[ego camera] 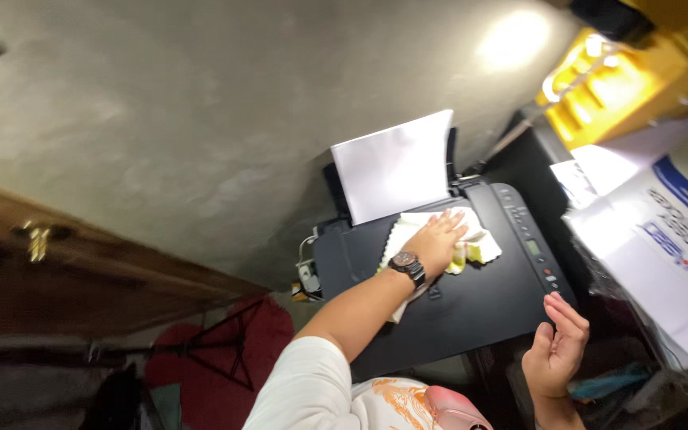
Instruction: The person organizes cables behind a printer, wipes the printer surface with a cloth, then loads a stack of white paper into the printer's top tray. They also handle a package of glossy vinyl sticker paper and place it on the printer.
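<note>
1. We are pressing our left hand [438, 241] flat, fingers spread, on a pale cloth [471, 239] lying on the lid of the black printer [455, 306]; the hand is bearing down on the cloth, not gripping it.
2. We are holding our right hand [555, 344] released, palm turned inward, fingers loosely curled, at the printer's near right corner; whether it is touching the edge we cannot tell.
3. The cloth is sitting near the back of the lid, just below the white paper [396, 166] standing in the rear tray, with its bunched yellowish end pointing toward the button panel [531, 243].
4. To wipe well, we are judging it best to keep the palm flat and the pressure even, working in straight passes away from the paper.
5. We are judging the buttons need a lighter touch.
6. We are judging the right hand is best used steadying the printer.
</note>
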